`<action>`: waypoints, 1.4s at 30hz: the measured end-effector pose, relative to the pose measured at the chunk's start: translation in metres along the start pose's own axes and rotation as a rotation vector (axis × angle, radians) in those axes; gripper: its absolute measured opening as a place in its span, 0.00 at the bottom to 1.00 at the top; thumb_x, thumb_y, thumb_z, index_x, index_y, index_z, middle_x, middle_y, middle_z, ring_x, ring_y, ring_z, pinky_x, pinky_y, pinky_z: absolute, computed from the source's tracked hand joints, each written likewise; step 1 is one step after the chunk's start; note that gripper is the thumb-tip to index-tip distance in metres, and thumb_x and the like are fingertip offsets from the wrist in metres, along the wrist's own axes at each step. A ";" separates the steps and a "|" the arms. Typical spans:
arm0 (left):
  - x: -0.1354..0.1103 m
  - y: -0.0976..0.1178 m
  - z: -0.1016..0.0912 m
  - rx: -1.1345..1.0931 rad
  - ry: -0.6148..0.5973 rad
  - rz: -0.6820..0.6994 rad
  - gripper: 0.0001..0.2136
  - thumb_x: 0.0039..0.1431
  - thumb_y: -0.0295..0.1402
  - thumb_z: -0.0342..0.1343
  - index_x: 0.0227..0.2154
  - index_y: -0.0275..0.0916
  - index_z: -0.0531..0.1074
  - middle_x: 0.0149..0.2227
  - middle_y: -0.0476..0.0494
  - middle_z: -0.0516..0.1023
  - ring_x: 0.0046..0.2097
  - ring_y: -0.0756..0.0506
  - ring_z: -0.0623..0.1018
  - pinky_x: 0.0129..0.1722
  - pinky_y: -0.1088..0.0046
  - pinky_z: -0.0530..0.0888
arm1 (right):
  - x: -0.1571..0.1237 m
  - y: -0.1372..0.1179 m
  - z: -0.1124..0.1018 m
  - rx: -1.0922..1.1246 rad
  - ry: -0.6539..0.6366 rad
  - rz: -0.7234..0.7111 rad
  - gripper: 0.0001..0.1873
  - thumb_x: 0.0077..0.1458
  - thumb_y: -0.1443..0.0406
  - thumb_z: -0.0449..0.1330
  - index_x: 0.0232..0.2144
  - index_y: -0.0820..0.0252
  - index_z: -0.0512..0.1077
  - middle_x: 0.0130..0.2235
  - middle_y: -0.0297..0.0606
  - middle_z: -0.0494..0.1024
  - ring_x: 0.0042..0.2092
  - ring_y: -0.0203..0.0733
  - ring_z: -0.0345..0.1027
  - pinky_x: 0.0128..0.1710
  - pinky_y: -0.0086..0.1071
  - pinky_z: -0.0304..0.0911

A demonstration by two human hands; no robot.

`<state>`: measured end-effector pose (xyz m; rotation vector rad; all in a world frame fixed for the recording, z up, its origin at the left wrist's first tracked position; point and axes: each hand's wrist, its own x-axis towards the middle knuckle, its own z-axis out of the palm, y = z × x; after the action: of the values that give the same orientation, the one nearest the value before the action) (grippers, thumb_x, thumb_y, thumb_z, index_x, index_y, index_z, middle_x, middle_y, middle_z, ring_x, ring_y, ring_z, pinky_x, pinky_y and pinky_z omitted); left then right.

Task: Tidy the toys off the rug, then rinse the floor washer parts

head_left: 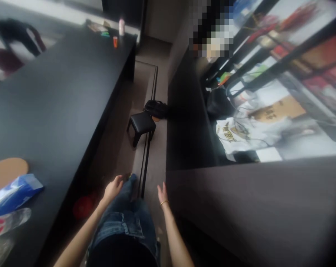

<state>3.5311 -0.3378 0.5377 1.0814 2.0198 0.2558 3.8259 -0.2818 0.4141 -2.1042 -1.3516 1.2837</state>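
Note:
My left hand (113, 188) is in front of my left thigh with its fingers curled. A small dark shape (126, 176) shows just past the fingertips, too blurred to name, and I cannot tell whether it is in the hand. On the other side, my right hand (162, 193) hangs beside the dark cabinet side, fingers stretched out and nothing in them. A thin bracelet (164, 202) circles that wrist. Between the hands are my jeans (126, 222). Farther along the floor stands a black stool (142, 123), apart from both hands.
A long dark table (56, 96) runs along the left, bearing a blue-and-white packet (15, 194) and a clear bottle (10, 222). Behind the stool lies a black bag (156, 108). At right are cluttered shelves with a white plastic bag (240, 133). Something red (84, 207) sits below the table.

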 end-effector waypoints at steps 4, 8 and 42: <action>0.095 0.073 -0.005 -0.080 -0.024 -0.072 0.19 0.66 0.40 0.47 0.56 0.39 0.67 0.45 0.39 0.81 0.46 0.42 0.81 0.44 0.70 0.72 | 0.098 -0.036 -0.023 -0.165 -0.061 -0.057 0.47 0.58 0.42 0.43 0.66 0.73 0.56 0.67 0.58 0.57 0.71 0.52 0.44 0.68 0.46 0.47; 0.189 0.118 0.005 -0.147 -0.047 -0.167 0.20 0.66 0.41 0.46 0.55 0.38 0.68 0.44 0.39 0.82 0.45 0.42 0.81 0.44 0.70 0.73 | 0.209 -0.099 -0.026 -0.395 -0.180 -0.323 0.38 0.62 0.54 0.47 0.67 0.72 0.54 0.70 0.54 0.50 0.72 0.53 0.39 0.69 0.49 0.43; 0.665 0.119 0.009 -0.554 0.702 -1.245 0.43 0.55 0.45 0.62 0.63 0.19 0.51 0.62 0.17 0.64 0.66 0.35 0.64 0.66 0.61 0.60 | 0.718 -0.440 0.300 -0.235 -1.126 -0.579 0.48 0.49 0.50 0.69 0.68 0.41 0.53 0.68 0.42 0.56 0.68 0.53 0.51 0.64 0.47 0.55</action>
<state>3.4086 0.2443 0.2183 -0.7707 2.5731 0.5051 3.4403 0.4907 0.1813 -0.8069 -2.3610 2.1522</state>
